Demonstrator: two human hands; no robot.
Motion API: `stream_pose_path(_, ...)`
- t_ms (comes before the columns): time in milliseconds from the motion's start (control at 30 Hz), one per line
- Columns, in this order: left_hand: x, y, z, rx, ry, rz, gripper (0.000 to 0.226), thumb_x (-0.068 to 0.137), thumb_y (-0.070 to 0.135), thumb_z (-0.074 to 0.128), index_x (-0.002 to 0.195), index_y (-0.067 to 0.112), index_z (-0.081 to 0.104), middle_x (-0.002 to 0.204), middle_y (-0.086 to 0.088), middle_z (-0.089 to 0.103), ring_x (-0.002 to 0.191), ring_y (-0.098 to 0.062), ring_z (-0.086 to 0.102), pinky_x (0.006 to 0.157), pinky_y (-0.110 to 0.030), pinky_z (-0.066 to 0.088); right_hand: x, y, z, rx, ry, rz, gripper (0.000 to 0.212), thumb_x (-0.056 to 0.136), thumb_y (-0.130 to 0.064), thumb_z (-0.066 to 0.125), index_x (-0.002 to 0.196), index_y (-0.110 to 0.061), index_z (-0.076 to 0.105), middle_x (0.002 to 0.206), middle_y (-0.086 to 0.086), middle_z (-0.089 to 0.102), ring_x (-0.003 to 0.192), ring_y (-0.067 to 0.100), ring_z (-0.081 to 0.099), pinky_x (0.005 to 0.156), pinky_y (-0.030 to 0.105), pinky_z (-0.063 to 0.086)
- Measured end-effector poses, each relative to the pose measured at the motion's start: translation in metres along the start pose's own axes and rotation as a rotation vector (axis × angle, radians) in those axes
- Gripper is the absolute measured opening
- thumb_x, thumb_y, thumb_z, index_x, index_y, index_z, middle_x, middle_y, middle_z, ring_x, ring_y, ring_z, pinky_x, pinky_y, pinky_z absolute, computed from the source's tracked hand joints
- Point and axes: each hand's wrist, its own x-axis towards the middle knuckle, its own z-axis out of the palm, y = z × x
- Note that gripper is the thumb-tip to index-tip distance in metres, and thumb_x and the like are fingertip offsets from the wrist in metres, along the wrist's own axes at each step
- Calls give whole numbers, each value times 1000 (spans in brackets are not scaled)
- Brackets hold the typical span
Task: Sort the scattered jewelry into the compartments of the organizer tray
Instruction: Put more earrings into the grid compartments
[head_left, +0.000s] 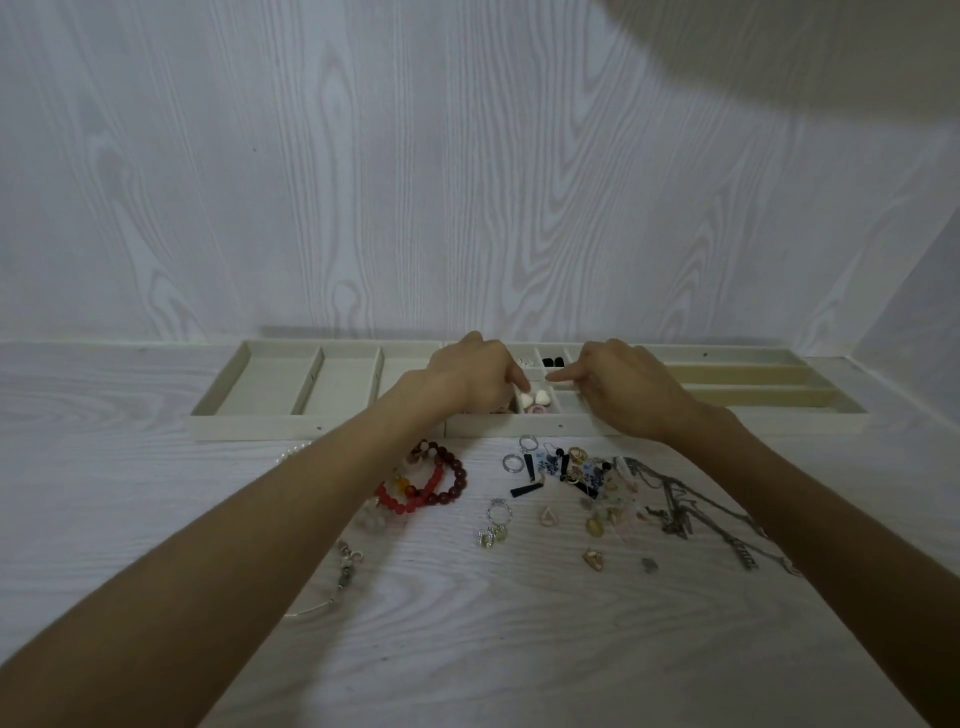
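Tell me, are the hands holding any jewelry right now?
Cannot tell. Both hands, left and right, point index fingers into the organizer tray; no held piece is visible.

A pale wall (363, 171) with a printed wood-grain pattern of long vertical streaks and oval knots fills the far half of the view. It meets a flat surface (467, 649) of the same whitish wood grain along a straight seam running left to right. At the far right a second wall panel (914, 306) angles in, forming a corner. The light is dim, cool and grey-blue, with soft shadows. A large blurred beige shape (831, 57) covers the top right corner; what it is cannot be told.
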Motion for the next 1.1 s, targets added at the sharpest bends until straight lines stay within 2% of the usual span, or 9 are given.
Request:
stream_pose_path(100, -1, 0, 2, 17, -30, 7, 47, 91, 7, 43, 125, 35, 59, 127, -2, 56, 119, -23, 36, 83, -32, 36, -5, -3, 8, -39, -35, -9, 41, 99, -14, 37, 132, -33, 52, 110, 7, 56, 103, 25, 48, 81, 35, 32)
stream_pose_path(200, -1, 0, 3, 30, -33, 2, 48, 91, 7, 42, 126, 35, 59, 128, -1, 56, 120, -24, 35, 84, -33, 37, -6, -6, 16, -57, -26, -24, 41, 98, -12, 40, 130, -33, 54, 109, 5, 56, 101, 25, 48, 76, 32, 28)
stream_pose_path(267, 1, -1, 3, 29, -36, 1, 50, 90, 6, 41, 125, 36, 59, 129, -1, 56, 119, -25, 37, 92, -36, 40, -4, -7, 16, -62, -15, -14, 41, 97, -11, 41, 128, -33, 56, 110, 5, 56, 101, 24, 49, 75, 30, 26)
stream_pose_path(433, 10, -8, 4, -44, -69, -38, 52, 88, 6, 39, 116, 42, 64, 122, -10, 60, 97, -22, 47, 95, -40, 45, 2, -11, 6, -45, -31, 27, 39, 95, -12, 44, 117, -35, 65, 111, 6, 58, 105, 25, 50, 78, 32, 28)
stream_pose_path(533, 12, -7, 3, -71, -57, -45, 52, 87, 4, 39, 117, 38, 64, 116, -13, 61, 108, -29, 51, 97, -40, 45, 7, -13, 2, -3, -24, 56, 31, 92, -17, 50, 108, -34, 69, 108, 4, 63, 104, 23, 53, 82, 31, 32)
stream_pose_path(667, 8, -6, 0, -101, -9, -18, 51, 86, 2, 40, 120, 31, 64, 124, -8, 60, 109, -26, 50, 92, -38, 48, 11, -14, 1, 66, -6, 109, 23, 87, -23, 58, 103, -32, 72, 103, 1, 67, 103, 21, 56, 87, 32, 35)
stream_pose_path(867, 8, -7, 1, -80, -26, -26, 48, 89, 6, 38, 115, 37, 66, 120, -6, 60, 89, -17, 47, 78, -30, 46, 11, -18, 2, 77, -5, 124, 27, 87, -15, 55, 95, -32, 74, 102, 2, 68, 101, 22, 58, 86, 32, 36)
stream_pose_path(967, 8, -9, 1, -76, -24, -13, 48, 89, 6, 39, 117, 36, 65, 122, -6, 61, 99, -24, 53, 85, -33, 49, 10, -17, -1, 107, 36, 124, 25, 87, -15, 56, 96, -30, 73, 106, 2, 69, 101, 20, 59, 90, 34, 37)
stream_pose_path(1100, 0, -15, -7, -118, -17, -18, 46, 88, 6, 44, 121, 31, 63, 129, -2, 59, 109, -19, 53, 97, -36, 46, 4, -19, -13, 152, 75, 130, 22, 87, -15, 58, 96, -28, 73, 113, -2, 68, 105, 18, 59, 95, 35, 36)
